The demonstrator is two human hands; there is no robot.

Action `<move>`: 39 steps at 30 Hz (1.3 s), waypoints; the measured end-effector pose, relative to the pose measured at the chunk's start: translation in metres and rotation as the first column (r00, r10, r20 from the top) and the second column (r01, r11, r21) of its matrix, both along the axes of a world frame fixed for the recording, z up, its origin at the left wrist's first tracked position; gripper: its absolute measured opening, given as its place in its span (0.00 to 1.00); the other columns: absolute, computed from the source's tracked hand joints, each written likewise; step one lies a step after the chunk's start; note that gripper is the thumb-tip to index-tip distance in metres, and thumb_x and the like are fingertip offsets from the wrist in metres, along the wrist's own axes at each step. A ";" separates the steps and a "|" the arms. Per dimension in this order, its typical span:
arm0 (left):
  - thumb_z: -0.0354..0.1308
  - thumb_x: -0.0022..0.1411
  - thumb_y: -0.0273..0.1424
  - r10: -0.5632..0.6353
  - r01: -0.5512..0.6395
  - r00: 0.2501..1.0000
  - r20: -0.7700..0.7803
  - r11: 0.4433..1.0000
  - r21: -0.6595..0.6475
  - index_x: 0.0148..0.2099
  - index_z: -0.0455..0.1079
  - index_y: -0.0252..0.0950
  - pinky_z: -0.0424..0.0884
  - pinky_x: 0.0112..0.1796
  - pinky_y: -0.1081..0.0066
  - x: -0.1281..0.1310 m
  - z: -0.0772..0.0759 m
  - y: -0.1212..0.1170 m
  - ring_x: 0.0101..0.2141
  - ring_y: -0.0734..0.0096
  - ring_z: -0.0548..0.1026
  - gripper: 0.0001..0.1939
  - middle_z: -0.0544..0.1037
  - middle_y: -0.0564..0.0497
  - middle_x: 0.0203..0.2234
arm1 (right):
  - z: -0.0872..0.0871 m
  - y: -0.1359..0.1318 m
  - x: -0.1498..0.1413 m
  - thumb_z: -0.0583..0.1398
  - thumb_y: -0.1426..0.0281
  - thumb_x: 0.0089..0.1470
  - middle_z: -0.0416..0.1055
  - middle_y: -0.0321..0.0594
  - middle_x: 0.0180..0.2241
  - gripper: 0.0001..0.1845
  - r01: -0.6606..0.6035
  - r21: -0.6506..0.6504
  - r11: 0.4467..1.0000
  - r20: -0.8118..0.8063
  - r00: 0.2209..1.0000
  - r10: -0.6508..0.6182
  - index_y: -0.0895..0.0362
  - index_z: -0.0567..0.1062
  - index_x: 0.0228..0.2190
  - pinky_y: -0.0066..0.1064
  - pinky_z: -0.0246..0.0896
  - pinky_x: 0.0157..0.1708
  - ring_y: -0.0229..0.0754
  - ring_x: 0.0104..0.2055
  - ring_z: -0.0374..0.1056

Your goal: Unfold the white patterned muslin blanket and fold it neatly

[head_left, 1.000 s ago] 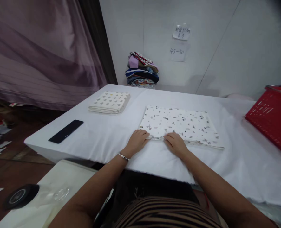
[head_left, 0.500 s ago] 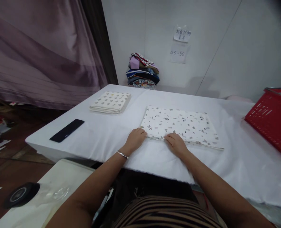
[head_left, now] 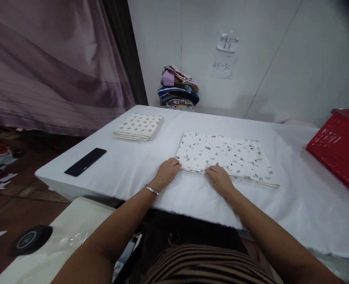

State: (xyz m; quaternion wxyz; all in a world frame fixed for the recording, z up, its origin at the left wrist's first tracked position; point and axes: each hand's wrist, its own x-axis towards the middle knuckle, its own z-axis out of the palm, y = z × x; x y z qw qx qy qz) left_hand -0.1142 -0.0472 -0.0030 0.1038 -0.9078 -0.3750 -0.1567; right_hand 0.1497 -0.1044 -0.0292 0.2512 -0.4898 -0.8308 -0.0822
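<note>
A white cloth with small dark prints (head_left: 226,156) lies folded flat on the white table (head_left: 133,169). My left hand (head_left: 168,172) rests at the cloth's near left corner, fingers curled on its edge. My right hand (head_left: 220,179) sits at the near edge toward the middle, fingers bent and pinching the fabric there. Both hands touch the same near hem.
A smaller folded patterned cloth (head_left: 139,126) lies at the table's far left. A black phone (head_left: 85,161) is near the left edge. A red basket (head_left: 340,148) stands at the right. A stack of folded fabrics (head_left: 178,88) sits by the wall. A black tape roll (head_left: 29,239) lies on a lower surface.
The hands stay on the cloth's near edge. The view has shifted slightly; nothing else has visibly moved.
</note>
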 end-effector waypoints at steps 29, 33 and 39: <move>0.42 0.66 0.35 -0.176 0.189 0.976 0.128 0.977 -0.096 0.58 0.61 0.39 0.56 0.56 0.54 0.042 -0.030 0.012 0.58 0.62 0.60 0.20 0.62 0.47 0.58 | 0.009 -0.011 0.026 0.53 0.71 0.59 0.71 0.44 0.44 0.13 0.046 -0.081 0.996 -0.072 0.996 -0.051 0.56 0.71 0.44 0.35 0.58 0.45 0.42 0.46 0.64; 0.41 0.66 0.35 -0.178 0.192 0.974 0.141 0.977 -0.090 0.58 0.61 0.39 0.56 0.56 0.55 0.041 -0.031 0.013 0.58 0.62 0.60 0.21 0.63 0.48 0.57 | 0.008 -0.038 0.078 0.53 0.71 0.58 0.72 0.46 0.44 0.13 0.173 -0.019 0.985 -0.056 0.983 -0.174 0.56 0.72 0.44 0.38 0.60 0.46 0.42 0.47 0.65; 0.41 0.65 0.35 -0.173 0.191 0.968 0.180 0.978 -0.089 0.56 0.63 0.39 0.56 0.56 0.55 0.042 -0.032 0.013 0.57 0.62 0.61 0.20 0.64 0.48 0.57 | 0.016 -0.081 0.173 0.54 0.67 0.56 0.74 0.45 0.41 0.13 0.530 -0.084 0.844 -0.209 0.818 -0.535 0.56 0.77 0.36 0.41 0.62 0.46 0.45 0.44 0.68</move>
